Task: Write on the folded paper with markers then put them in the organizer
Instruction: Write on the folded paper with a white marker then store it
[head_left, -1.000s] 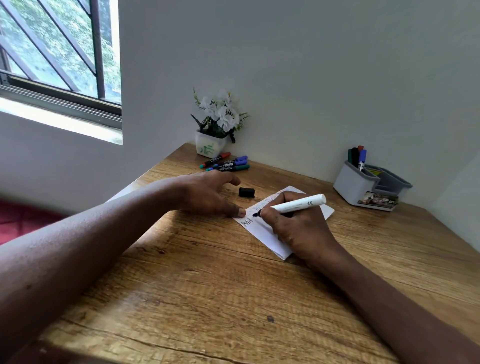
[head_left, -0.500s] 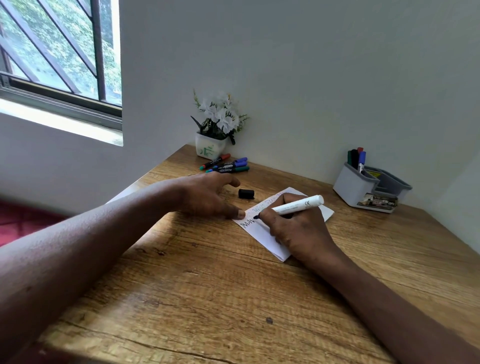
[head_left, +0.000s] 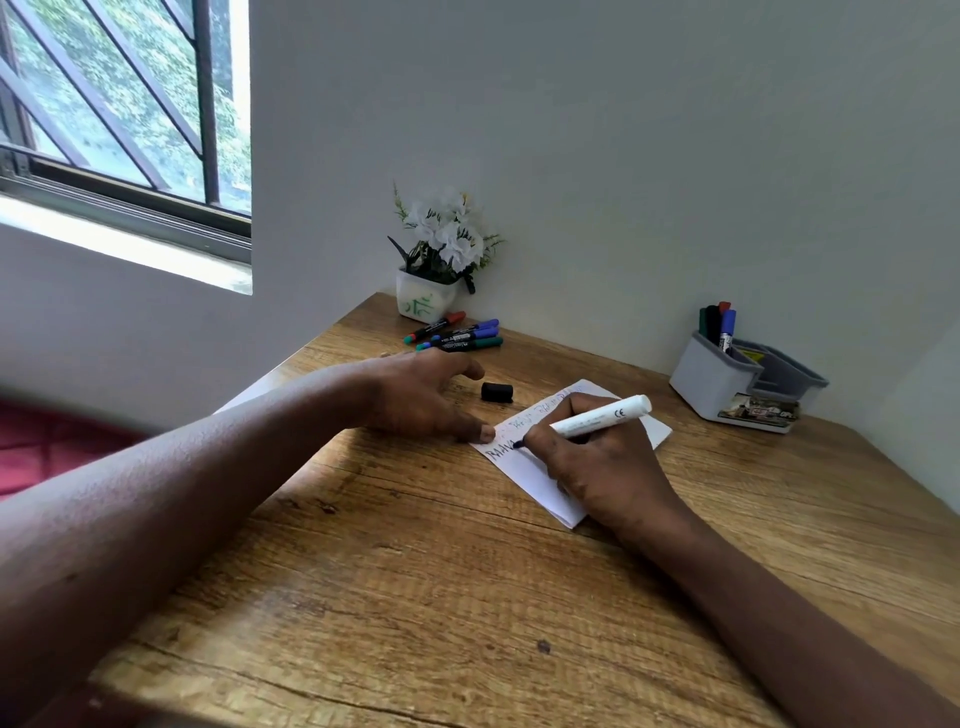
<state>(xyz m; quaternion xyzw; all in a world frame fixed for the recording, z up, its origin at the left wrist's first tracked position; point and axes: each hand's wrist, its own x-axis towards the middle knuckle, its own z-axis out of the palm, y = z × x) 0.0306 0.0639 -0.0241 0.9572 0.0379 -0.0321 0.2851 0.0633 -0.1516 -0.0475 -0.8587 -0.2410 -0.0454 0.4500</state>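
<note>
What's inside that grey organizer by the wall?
Several markers stand in the organizer, in its tall compartment. Its lower compartments' insides are mostly hidden by their walls.

The right hand (head_left: 608, 467) covers much of the folded paper (head_left: 517, 470) and the white marker (head_left: 602, 415) barrel's lower part. I can't read the written lines, they're too small. The organizer (head_left: 706, 384) wall hides the lower halves of its markers (head_left: 727, 325), and its label is a blur.

My table (head_left: 467, 597) is brown wood with lines and knots, a little shiny. The folded paper (head_left: 524, 478) is thin, white and not shiny. The marker (head_left: 597, 415) I hold is smooth white plastic. The black cap (head_left: 496, 392) looks like plastic too. The organizer (head_left: 706, 384) is smooth grey plastic.
</note>
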